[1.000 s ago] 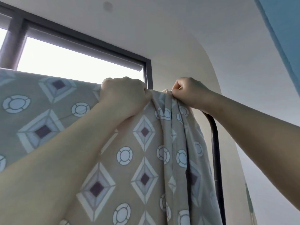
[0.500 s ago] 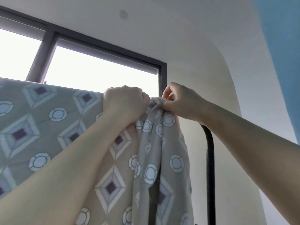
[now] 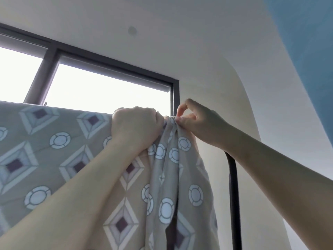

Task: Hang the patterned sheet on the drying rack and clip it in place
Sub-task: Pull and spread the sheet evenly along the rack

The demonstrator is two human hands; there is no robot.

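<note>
Sheet: the patterned sheet (image 3: 75,159), soft beige cotton-like cloth printed with diamonds and rings, hung across the lower left and centre of the frame, bunched into folds at its top right corner.
Left hand: the left hand (image 3: 137,127) was fisted over the sheet's top edge at centre.
Right hand: the right hand (image 3: 196,123) pinched the gathered corner with curled fingers.
Rack: the drying rack post (image 3: 234,195), a dark, smooth, curved tube, stood at lower right.
Window: a dark-framed window (image 3: 108,91) glowed behind, at upper left.

A room at home, by the look; dark-framed window (image 3: 108,83) bright behind. Patterned sheet (image 3: 54,150) draped over a black drying rack (image 3: 233,195).
</note>
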